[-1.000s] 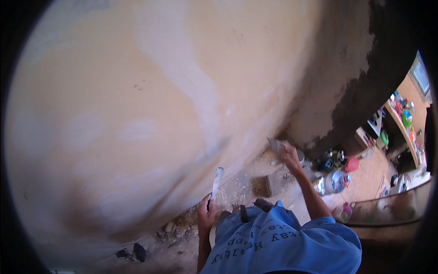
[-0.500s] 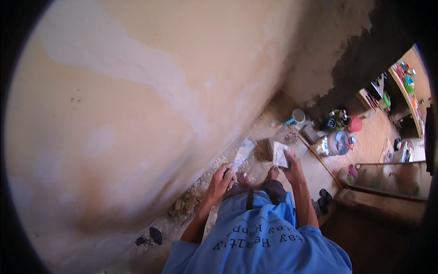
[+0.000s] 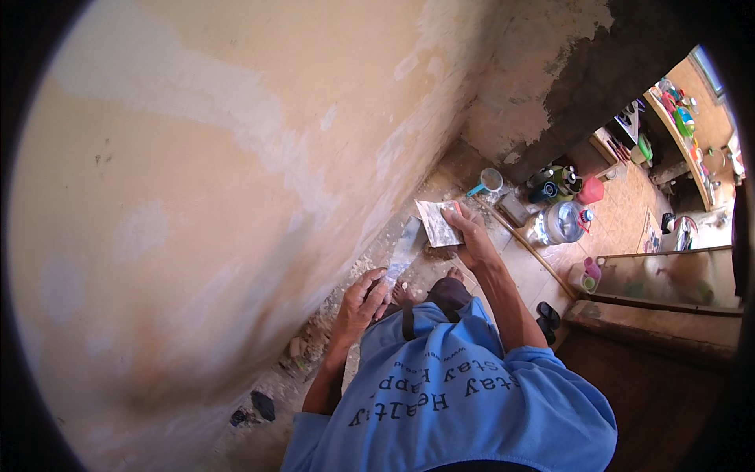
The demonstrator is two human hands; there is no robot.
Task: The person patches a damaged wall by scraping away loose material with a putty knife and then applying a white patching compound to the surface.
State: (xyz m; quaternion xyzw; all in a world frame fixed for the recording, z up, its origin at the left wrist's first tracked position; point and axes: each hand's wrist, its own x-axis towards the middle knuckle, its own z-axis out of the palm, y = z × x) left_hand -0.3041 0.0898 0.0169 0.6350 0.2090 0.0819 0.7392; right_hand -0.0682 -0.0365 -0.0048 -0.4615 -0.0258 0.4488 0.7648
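Note:
My left hand [image 3: 360,307] is closed on the near end of a putty knife [image 3: 403,253], its long blade smeared white and pointing away from me. My right hand [image 3: 473,234] grips a flat, four-sided scraper plate [image 3: 437,224] by its right edge, thumb on top. White smears with grey streaks cover the plate. Its left corner lies over or right beside the far end of the knife blade; whether they touch, I cannot tell. To my left rises a cream wall [image 3: 197,181] with paler filler patches.
Rubble and white crumbs [image 3: 303,350] line the wall's foot. Beyond my feet are a strainer-like scoop with blue handle [image 3: 489,181], a long stick [image 3: 523,242], a big clear water bottle [image 3: 563,223] and a pink container [image 3: 590,190]. Dark sandals [image 3: 548,316] lie to my right.
My right hand has brought the scraper plate leftward and up to the knife's far end; they were apart before. The left hand keeps its grip. The whole view has shifted a little.

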